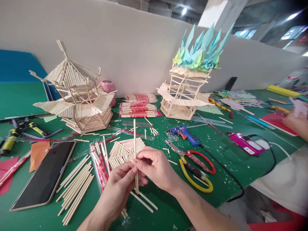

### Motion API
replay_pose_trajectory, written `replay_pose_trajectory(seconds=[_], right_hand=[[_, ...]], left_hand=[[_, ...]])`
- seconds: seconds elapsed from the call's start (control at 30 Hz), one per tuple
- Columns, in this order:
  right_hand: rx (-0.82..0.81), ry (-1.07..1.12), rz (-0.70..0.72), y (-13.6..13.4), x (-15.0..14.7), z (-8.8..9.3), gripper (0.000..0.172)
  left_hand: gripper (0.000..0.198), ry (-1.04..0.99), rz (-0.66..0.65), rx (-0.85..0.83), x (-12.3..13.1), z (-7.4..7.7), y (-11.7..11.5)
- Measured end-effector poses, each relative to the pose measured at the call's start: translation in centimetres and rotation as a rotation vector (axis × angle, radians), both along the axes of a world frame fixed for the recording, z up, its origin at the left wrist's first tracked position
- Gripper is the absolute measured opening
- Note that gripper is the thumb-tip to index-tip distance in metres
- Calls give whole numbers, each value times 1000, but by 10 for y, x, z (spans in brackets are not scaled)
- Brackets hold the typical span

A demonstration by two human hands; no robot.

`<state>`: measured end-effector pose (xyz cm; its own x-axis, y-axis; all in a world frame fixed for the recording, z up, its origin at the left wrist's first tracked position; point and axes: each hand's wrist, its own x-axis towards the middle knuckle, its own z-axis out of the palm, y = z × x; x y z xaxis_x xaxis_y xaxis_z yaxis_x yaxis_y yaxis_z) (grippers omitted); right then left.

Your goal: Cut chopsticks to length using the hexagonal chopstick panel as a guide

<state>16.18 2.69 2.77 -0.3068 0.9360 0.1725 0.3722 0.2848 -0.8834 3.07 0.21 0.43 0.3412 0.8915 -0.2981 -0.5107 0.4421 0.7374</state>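
An upright thin wooden stick point(134, 134) is pinched between the fingers of my left hand point(122, 181) and my right hand point(156, 165). Both sets of fingertips meet around its lower half; whether a second stick lies against it there I cannot tell. Just behind my hands a flat polygonal panel of glued sticks point(121, 152) lies on the green table point(173, 208). Loose sticks point(146, 200) stick out below my fingers. To the left are a plastic sleeve of sticks point(99, 163) and a spread of loose sticks point(75, 189).
A stick pagoda point(72, 96) stands back left, another with paper leaves point(185, 93) back right. Stick bundles point(138, 109) lie between. Scissors point(196, 170), a blue glue gun point(184, 134) and its cord are at right, a phone point(44, 176) at left. Another person's hand point(297, 122) shows far right.
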Motion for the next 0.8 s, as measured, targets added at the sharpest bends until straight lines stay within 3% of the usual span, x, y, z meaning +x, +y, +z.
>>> replay_pose_trajectory(seconds=[0.4,0.8], right_hand=[[-143,41,76,0,3,-1,20],[14,-104,60,3,3,-1,24]], left_hand=[[13,13,3,18,0,-3,-1],[12,-34,25,-33,-2,-5,1]])
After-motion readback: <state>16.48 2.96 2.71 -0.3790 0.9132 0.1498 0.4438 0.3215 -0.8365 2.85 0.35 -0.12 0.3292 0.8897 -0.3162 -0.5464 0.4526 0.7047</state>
